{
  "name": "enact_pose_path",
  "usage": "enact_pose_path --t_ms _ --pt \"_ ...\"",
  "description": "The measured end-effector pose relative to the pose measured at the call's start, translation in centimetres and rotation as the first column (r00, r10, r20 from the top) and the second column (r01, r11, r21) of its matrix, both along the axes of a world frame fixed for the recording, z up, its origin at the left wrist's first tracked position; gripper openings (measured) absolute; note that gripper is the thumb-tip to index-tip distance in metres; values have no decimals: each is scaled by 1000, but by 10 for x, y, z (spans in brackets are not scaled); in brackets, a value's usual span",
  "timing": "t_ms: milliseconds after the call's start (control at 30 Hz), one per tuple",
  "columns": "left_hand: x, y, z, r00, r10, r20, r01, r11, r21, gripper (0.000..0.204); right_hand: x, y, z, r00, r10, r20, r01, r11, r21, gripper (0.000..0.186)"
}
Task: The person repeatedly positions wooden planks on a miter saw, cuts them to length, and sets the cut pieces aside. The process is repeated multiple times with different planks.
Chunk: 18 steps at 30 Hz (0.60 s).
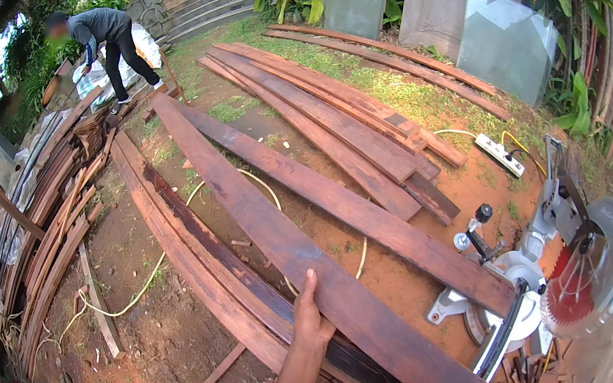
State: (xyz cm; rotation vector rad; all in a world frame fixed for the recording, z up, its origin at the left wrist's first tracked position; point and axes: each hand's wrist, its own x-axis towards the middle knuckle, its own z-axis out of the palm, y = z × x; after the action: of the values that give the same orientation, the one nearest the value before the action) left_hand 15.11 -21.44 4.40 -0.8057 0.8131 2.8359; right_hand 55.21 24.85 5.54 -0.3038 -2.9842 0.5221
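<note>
My left hand (310, 318) grips the left edge of a long dark reddish-brown wooden plank (281, 234), thumb on top and fingers hidden underneath. The plank runs from the far left past the lower edge of the view, where its near end is out of sight. Right of it, a second plank (355, 204) rests with its near end on the base of a miter saw (520, 271). The saw's red round blade (568, 288) shows through a clear guard, right of that plank's end. My right hand is out of view.
Several planks (329, 126) lie on the ground beyond, and more (201, 277) at the left. A yellowish cable (157, 269) crosses the soil; a white power strip (499, 155) lies near the saw. Glass panes (505, 42) lean at the back right. A person (109, 43) bends over white sacks far left.
</note>
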Motion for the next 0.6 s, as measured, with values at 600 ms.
enact_pose_path --t_ms 600 --pt "-84 -8 -49 988 27 -150 -42 994 -98 67 -107 -8 0 982 177 70 -183 979 86 104"
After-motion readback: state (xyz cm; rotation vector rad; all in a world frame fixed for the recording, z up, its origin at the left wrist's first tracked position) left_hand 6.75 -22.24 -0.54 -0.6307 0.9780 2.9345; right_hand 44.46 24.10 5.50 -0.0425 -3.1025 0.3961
